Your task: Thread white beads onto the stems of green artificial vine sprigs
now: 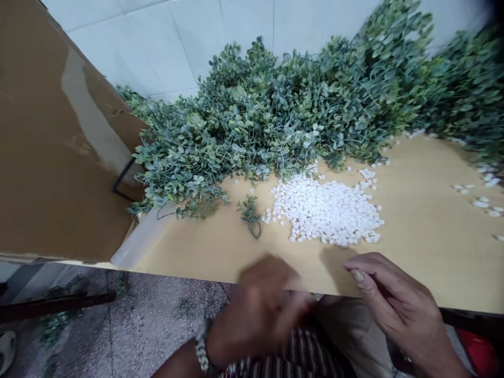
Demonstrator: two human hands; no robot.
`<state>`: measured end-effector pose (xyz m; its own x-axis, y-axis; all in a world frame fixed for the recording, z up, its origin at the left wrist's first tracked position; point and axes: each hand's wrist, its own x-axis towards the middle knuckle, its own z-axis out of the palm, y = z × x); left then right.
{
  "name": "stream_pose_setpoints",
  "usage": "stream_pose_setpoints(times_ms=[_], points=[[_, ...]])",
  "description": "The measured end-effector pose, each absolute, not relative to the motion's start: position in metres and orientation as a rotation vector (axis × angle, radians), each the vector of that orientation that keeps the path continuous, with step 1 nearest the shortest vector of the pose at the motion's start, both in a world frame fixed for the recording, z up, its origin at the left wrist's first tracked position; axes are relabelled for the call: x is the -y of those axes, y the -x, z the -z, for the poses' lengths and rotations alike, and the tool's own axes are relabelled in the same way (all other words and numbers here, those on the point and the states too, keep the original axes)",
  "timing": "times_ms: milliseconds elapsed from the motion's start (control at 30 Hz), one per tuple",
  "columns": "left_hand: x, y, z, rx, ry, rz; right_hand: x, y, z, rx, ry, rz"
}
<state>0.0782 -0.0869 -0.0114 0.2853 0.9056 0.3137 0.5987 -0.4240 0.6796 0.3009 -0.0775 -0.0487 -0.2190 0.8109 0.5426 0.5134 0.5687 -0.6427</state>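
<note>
Low over the table's front edge, my left hand [270,302] is smeared by motion, so its fingers are unclear; a bracelet circles the wrist. My right hand [401,302] is closed, thumb pressed against the curled index finger, at the front edge. Whatever it may pinch is hidden or too small to name. Beyond both hands spreads a pile of small white plastic pieces [328,210]. Left of this pile lies one small green artificial sprig [249,212] with a looped stem, touched by neither hand.
Artificial green foliage [268,115] is heaped along the tiled wall [153,47]. A large cardboard box [59,157] stands at the left of the yellowish table [425,252]. More white pieces [482,202] are scattered at right. Fallen greenery [59,320] lies on the speckled floor.
</note>
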Motion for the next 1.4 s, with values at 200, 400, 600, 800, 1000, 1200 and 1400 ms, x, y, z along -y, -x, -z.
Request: stream_pose_setpoints(times_ms=[200, 400, 600, 800, 1000, 1200, 1400], points=[[0.015, -0.031, -0.011, -2.245, -2.130, -0.406, 0.070, -0.294, 0.053, 1.996, 0.991, -0.364], [0.004, -0.041, 0.002, -2.123, -2.062, -0.583, 0.069, -0.292, 0.055, 1.997, 0.978, -0.370], [0.014, -0.029, -0.005, -2.081, -1.903, -0.730, 0.068, -0.295, 0.058, 1.996, 0.945, -0.427], [0.051, -0.058, -0.010, -1.548, -1.391, -1.133, 0.072, -0.290, 0.047, 1.897, 0.968, -0.517], [0.080, -0.099, 0.002, -1.143, -1.294, -1.032, 0.079, -0.266, 0.027, 1.844, 0.962, -0.606], [0.090, -0.103, 0.027, -0.965, -1.250, -1.057, 0.085, -0.264, 0.032, 1.865, 0.936, -0.582], [0.087, -0.101, 0.035, -1.049, -1.053, -1.144, 0.064, -0.295, 0.035, 1.928, 1.175, -0.222]])
